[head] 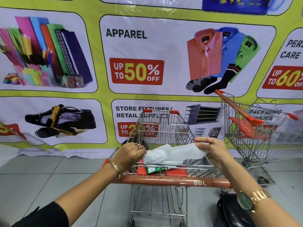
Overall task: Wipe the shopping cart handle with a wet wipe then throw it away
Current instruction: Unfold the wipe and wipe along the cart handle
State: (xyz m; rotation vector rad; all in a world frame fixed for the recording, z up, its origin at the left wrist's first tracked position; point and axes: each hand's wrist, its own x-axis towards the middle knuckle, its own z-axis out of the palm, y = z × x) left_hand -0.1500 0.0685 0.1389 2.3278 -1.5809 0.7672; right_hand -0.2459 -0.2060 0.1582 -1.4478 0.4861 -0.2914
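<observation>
Both hands, left hand (129,154) and right hand (211,149), pinch the wipe (173,153) with closed fingers, stretched above the cart seat just beyond the handle (170,180); risk: the damp sheet tearing or slipping into the basket if pulled tauter.

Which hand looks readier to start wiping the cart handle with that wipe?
Probably the left hand: it bunches most of the wet wipe directly above the handle, while the right hand only pinches its far edge.
</observation>
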